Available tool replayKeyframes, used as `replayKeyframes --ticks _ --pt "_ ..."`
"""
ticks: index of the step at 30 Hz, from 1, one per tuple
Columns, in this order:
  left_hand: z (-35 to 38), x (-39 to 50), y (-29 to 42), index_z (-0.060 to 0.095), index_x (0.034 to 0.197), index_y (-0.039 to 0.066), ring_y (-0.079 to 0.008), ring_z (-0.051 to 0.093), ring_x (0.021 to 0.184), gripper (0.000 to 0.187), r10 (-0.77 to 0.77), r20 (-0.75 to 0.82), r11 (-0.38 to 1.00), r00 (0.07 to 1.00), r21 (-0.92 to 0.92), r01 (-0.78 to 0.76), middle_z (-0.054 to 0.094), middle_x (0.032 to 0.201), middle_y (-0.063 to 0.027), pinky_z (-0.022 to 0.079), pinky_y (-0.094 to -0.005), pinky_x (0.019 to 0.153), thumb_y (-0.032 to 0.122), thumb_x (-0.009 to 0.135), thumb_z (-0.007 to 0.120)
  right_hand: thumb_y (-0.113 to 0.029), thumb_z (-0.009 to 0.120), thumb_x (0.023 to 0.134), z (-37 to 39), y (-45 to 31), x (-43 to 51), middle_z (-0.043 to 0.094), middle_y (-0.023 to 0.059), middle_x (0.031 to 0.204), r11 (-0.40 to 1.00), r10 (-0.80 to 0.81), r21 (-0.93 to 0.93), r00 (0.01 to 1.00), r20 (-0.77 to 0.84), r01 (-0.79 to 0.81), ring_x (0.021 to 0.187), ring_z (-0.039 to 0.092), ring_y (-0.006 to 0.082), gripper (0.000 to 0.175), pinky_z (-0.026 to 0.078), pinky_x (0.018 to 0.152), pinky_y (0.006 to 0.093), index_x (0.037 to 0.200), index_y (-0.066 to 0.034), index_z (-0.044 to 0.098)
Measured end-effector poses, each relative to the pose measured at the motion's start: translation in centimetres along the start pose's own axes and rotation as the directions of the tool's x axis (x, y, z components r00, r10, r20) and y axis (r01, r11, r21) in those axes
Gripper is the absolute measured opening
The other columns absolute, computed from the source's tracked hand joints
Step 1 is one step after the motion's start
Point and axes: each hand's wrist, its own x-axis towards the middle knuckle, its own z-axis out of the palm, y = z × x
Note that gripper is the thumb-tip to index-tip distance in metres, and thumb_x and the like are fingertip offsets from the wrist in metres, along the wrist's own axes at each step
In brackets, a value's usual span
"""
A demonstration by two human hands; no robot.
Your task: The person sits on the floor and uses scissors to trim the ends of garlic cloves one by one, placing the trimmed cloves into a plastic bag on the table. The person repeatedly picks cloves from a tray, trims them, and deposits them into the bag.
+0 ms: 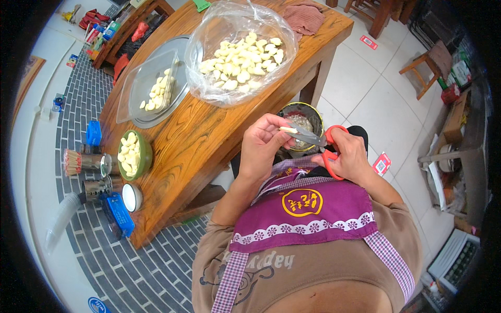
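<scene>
Between the fingers of my left hand (263, 143) is a peeled garlic clove (287, 129), its tip between the open blades of the scissors (309, 137). My right hand (346, 154) grips the red handles. Below them stands a bin (319, 117) with a yellow rim and pale scraps inside. On the wooden table (195, 129), many peeled cloves (242, 58) lie in a clear plastic bag (203, 35). Left of it, a clear plastic container (131, 90) with more cloves rests on a round grey lid (150, 123). A green bowl (146, 158) holds further cloves.
A white cup (132, 197), a toothpick holder (73, 162) and blue boxes (120, 214) stand near the table's left end. A reddish cloth (304, 18) lies at the far corner. To the right are a small wooden stool (426, 64) and a shelf (442, 156).
</scene>
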Motion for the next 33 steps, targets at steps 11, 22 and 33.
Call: replayKeyframes --ticks 11,22,33 --pt "0.0 0.4 -0.4 0.061 0.101 -0.003 -0.0123 0.064 0.072 0.011 -0.024 -0.001 0.999 1.000 0.029 0.024 0.068 0.087 -0.0093 0.052 -0.0234 0.065 -0.001 0.091 0.064 -0.036 0.090 0.066 -0.5 0.3 -0.3 0.055 0.0128 0.061 0.999 -0.003 -0.033 1.000 -0.003 0.003 0.052 0.059 0.0310 0.049 0.046 0.047 0.0390 0.077 -0.0025 0.056" --pt "-0.1 1.3 -1.2 0.058 0.103 -0.003 -0.0153 0.068 0.078 0.014 -0.010 -0.063 1.000 0.998 -0.006 0.010 0.068 0.093 -0.0117 0.056 -0.0257 0.071 -0.005 0.089 0.064 -0.040 0.083 0.076 -0.1 0.7 -0.2 0.055 0.0195 0.058 0.979 0.203 0.002 0.973 0.106 -0.204 0.053 0.058 0.0395 0.048 0.047 0.050 0.0422 0.071 0.0001 0.057" --pt "-0.2 1.5 -1.5 0.061 0.102 -0.004 -0.0134 0.067 0.088 0.013 0.153 -0.211 0.977 0.966 0.179 -0.116 0.067 0.098 -0.0089 0.054 -0.0261 0.084 -0.005 0.089 0.065 -0.041 0.082 0.077 0.2 1.3 0.0 0.055 0.0199 0.058 0.952 0.305 -0.051 0.937 0.173 -0.300 0.056 0.059 0.0400 0.048 0.046 0.051 0.0420 0.075 -0.0001 0.058"
